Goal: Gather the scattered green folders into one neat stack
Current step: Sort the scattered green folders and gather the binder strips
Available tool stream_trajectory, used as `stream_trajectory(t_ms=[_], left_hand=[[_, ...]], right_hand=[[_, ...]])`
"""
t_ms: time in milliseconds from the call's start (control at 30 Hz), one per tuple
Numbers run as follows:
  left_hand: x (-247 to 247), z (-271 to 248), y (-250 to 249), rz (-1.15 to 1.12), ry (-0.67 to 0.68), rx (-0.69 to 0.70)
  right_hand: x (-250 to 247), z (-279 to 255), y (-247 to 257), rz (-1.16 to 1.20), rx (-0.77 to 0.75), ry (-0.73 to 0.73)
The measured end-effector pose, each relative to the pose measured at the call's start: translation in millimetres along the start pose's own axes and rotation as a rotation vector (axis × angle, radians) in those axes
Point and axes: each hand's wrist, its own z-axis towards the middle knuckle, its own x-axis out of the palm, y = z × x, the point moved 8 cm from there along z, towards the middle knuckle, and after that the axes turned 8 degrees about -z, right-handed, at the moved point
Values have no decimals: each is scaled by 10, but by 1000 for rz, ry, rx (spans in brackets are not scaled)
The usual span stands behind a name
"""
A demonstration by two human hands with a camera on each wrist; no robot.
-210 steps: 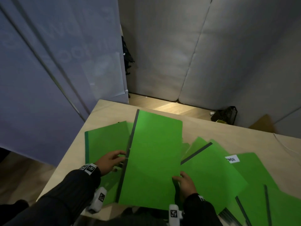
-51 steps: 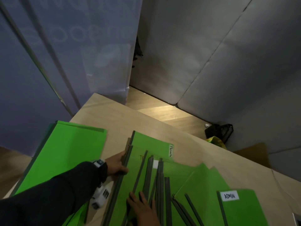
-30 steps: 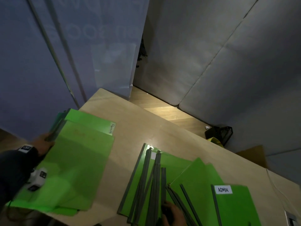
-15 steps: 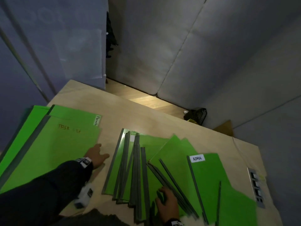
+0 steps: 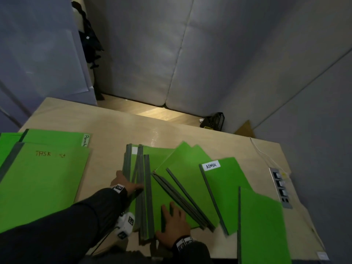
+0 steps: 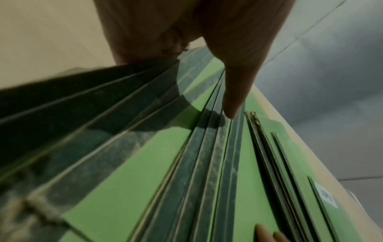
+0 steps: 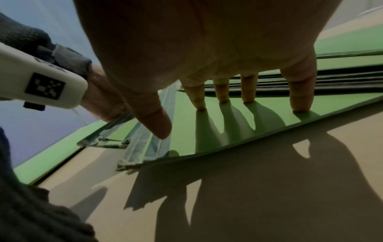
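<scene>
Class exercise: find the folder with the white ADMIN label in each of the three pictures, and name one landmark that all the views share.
Head: the ADMIN folder lies right of centre, at the right of the fanned folders.
Left wrist: only its white label shows, at the lower right edge.
Right wrist: not identifiable; no label shows.
Shared landmark: the right hand, fingertips on a green cover; its fingertips enter the left wrist view at the bottom.

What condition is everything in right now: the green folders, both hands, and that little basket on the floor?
Stack of green folders topped by "TASK": flat, roughly squared.
Fanned green folders with grey spines: overlapping, unaligned.
Green "ADMIN" folder: flat, partly overlapped.
Left hand: gripping the spines' edge.
Right hand: fingers straight, pressing a folder.
Black mesh basket: tipped over.
</scene>
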Motion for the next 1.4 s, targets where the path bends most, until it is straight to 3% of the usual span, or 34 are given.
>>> stream_trajectory(t_ms=[267,367,433,500,633,700,767,900,1100,1200,1400], left_hand=[[8,-156,18,-67,-18,89],[-49,-154,73,-195,-4,106],[-129,-131,89,-266,23,123],[-278,-122,55,-289,61,154],[-835,-141,24,-312,68,228],[-1037,-148,96,-322,76,244],[-1164,-176,211,-349,95,246],[-1285,-232,347,-417,136,268],[-1408,-263,411,-501,214,234],[-1238,-280,547,-427,248,135],[-1274,-447,626,-492,258,90]], right_hand=[[-162,114,577,38,-179,49],[-246,135,545,176,-195,-12],[-294,133,259,354,-108,-113],[-209,131,-207,498,77,-198],[107,176,-670,571,342,-146],[-44,202,-466,591,325,-145],[-249,246,-96,839,251,-136],[-310,378,259,1179,316,-5],[-296,578,462,1174,244,148],[-231,663,597,1113,219,98],[-345,624,692,1297,209,-11]])
